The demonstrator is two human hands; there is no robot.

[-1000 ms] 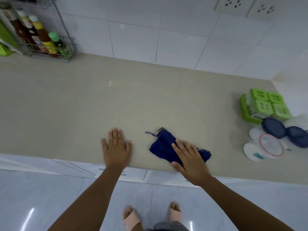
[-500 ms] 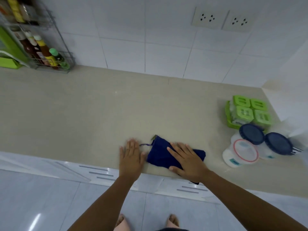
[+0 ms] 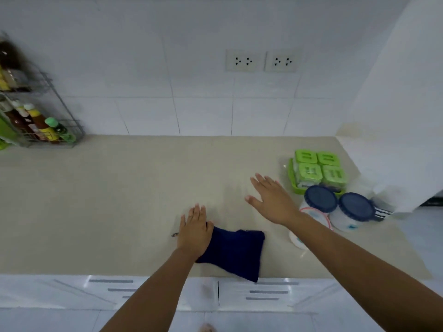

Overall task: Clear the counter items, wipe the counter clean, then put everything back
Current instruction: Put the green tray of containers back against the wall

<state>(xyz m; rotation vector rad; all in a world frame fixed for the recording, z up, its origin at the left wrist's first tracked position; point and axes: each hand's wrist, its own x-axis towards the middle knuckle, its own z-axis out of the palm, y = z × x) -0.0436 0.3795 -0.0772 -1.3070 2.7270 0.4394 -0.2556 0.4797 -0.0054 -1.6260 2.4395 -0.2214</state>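
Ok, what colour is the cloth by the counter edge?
Dark navy blue, plain with no pattern, seen in the head view: the cloth.

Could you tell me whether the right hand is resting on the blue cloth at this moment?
No, the right hand is spread open above bare counter, apart from the blue cloth, which the left hand touches.

Matt beige stone-look desk (image 3: 107, 200); soft dark-blue cloth (image 3: 233, 252) at near edge; glossy white wall tiles (image 3: 201, 113); wire metal rack (image 3: 55, 116) far left; green plastic containers (image 3: 318, 171) right.

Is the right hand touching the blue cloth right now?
Apart. The head view shows the right hand open beyond the blue cloth, bare counter between them.
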